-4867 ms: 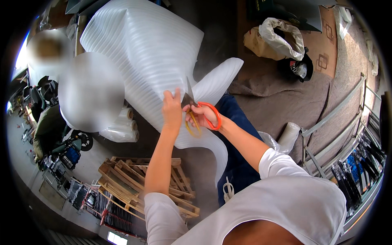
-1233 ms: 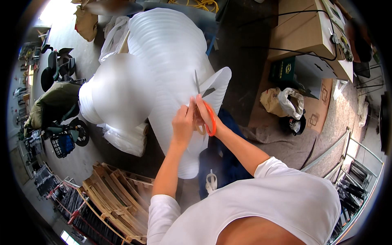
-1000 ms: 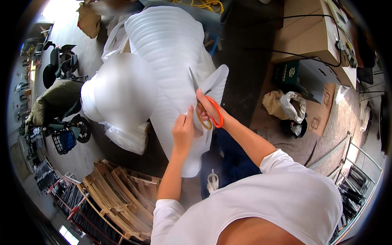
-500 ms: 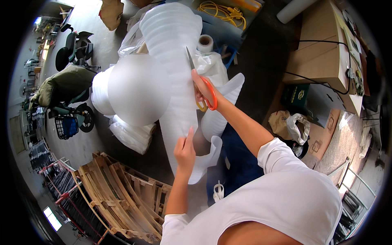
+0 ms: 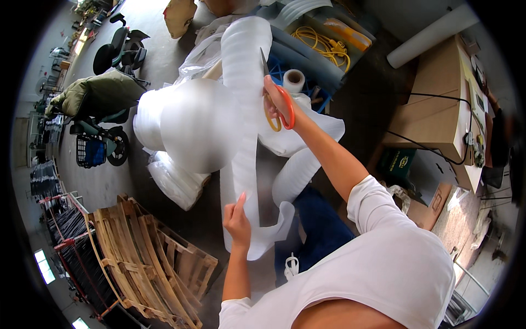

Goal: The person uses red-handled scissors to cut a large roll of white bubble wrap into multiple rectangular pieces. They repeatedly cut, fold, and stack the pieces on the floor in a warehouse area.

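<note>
Head view — scissors (image 5: pixel 290 107) at white foam (image 5: pixel 244 60)

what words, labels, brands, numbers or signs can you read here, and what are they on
Dark green box: pale print, too small and blurred to quote.
Brown panel near it: dark outline mark, no letters I can make out.
Scissors and white foam sheet: no print visible.
Nothing else is readable.

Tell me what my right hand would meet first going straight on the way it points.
Likely the white foam sheet: the scissors in your right hand point along its upper stretch, though depth is unclear.
</note>
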A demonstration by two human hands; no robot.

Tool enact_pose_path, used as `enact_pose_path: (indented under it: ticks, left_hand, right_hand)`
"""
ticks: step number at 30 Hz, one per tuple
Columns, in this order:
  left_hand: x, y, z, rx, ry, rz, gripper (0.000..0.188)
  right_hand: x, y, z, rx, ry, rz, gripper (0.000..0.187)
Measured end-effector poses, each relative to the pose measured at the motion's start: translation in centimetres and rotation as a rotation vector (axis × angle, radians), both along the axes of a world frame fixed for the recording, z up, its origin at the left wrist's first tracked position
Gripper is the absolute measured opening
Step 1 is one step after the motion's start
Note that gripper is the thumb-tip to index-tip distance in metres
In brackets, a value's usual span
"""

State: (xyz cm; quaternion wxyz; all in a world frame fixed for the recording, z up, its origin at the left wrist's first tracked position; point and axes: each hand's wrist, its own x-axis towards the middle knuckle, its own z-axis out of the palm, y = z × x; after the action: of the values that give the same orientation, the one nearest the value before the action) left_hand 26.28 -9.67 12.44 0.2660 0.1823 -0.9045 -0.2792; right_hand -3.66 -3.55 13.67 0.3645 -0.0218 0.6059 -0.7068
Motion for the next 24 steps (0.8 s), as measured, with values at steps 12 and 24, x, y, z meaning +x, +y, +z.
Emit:
enact_pose_path:
  ticks: [12,24]
  left_hand:
    - [1.8,-2.9,0.9,0.185,0.044,0.255,0.031]
    - [2.3,-4.3,1.7,0.167,0.117,0.323,0.033]
  right_hand:
    - [-4.0,-3.4,5.1,-0.026,0.124,0.076,0.056]
    - [-8.3,-4.5,12.6,0.065,0.416,0.190,0.058]
